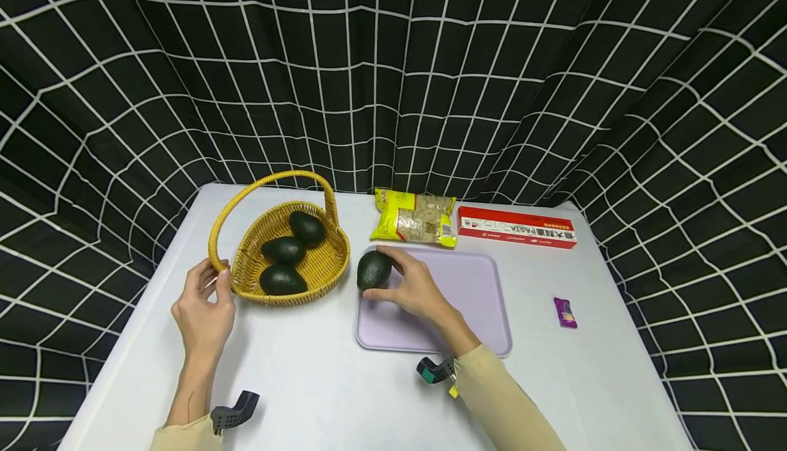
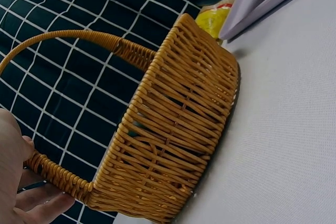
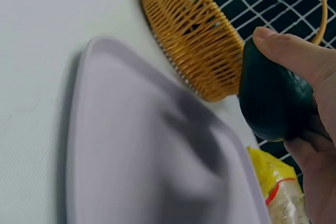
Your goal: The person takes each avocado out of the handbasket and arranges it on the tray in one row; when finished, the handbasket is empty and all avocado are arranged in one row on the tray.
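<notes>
A dark green avocado (image 1: 374, 270) is held between the thumb and fingers of my right hand (image 1: 413, 285), above the left side of a pale purple tray (image 1: 467, 301). In the right wrist view the avocado (image 3: 273, 93) hangs over the tray's edge, its shadow falling on the tray. To the left stands a yellow wicker basket (image 1: 332, 260) with a tall arched handle. Three avocados (image 1: 283, 280) lie inside it. My left hand (image 1: 205, 307) grips the base of the handle at the basket's left side, thumb and fingers around it in the left wrist view.
Behind the tray lies a yellow bag of dry food (image 1: 415, 219). A red pasta box (image 1: 516, 227) is to its right. A small purple wrapped snack (image 1: 565, 313) sits right of the tray. Black gridded cloth (image 1: 393, 96) rises around the white table (image 1: 295, 383).
</notes>
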Motion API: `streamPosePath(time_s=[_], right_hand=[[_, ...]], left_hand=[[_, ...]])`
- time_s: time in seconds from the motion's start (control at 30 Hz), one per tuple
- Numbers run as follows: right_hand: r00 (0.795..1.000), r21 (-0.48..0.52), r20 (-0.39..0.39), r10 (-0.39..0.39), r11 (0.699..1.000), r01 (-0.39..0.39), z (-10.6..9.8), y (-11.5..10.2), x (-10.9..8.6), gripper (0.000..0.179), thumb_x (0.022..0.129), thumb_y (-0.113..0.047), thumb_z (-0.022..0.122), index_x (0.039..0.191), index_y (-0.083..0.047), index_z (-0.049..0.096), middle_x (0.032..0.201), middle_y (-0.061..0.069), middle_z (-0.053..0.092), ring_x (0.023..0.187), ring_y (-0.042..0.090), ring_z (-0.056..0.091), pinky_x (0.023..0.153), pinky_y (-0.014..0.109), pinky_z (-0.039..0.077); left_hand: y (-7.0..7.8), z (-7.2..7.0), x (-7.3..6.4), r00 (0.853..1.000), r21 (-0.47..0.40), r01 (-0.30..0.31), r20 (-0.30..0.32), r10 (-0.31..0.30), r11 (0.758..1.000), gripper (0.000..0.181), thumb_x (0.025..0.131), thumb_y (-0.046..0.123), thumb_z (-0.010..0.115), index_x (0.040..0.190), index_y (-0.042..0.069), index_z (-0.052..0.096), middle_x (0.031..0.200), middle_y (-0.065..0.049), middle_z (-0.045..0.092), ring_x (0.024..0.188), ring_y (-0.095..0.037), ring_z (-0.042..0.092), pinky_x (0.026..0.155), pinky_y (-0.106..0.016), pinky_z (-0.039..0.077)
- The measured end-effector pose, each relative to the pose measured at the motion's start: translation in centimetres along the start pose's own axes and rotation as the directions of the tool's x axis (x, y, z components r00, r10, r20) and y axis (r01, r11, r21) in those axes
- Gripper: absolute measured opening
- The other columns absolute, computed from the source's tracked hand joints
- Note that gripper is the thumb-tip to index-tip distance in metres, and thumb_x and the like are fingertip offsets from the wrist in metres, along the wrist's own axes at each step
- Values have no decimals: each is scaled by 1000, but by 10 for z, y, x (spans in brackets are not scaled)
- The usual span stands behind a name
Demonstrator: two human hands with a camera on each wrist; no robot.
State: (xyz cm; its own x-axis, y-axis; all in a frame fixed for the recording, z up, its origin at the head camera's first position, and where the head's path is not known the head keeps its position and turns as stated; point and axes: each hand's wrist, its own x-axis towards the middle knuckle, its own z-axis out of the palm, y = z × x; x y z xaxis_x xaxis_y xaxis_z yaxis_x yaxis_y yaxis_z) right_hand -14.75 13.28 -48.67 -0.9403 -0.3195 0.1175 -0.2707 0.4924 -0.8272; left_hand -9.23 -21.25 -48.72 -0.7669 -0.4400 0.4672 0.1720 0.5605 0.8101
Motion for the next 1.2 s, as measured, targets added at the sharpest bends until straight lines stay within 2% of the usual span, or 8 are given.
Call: streamPosePath(time_s=[0.4,0.73,1.03,1.2], right_hand=[[1000,-43,19,14,999,-13,2,16,-8,92,71,-34,99,148,-5,56,149,12,60,140,28,56,120,42,48],[998,-92,66,18,996,-12,4,25,-11,91,73,-32,98,149,-7,55,150,10,59,141,28,55,121,44,47],[997,-113,80,16,994,-7,5,29,-15,93,72,-33,98,151,-10,53,151,9,59,141,28,55,121,44,47],[994,-130,109,21,991,-7,2,28,-15,96,73,-34,97,154,-14,50,155,7,56,142,28,53,121,49,46]], left_hand=[[0,0,1,1000,-1,6,3,-6,1000,32,103,4,62,132,-10,60,123,-24,73,109,23,53,93,1,49],[0,0,1,1000,-10,15,2,-15,1000,32,103,4,62,132,-9,61,123,-21,74,109,22,55,94,0,49],[0,0,0,1000,5,12,0,-12,1000,32,103,4,62,132,-9,61,123,-22,74,109,23,54,94,1,49],[0,0,1,1000,-3,7,-1,-7,1000,32,103,4,62,132,-10,61,123,-22,74,109,22,54,94,0,49]])
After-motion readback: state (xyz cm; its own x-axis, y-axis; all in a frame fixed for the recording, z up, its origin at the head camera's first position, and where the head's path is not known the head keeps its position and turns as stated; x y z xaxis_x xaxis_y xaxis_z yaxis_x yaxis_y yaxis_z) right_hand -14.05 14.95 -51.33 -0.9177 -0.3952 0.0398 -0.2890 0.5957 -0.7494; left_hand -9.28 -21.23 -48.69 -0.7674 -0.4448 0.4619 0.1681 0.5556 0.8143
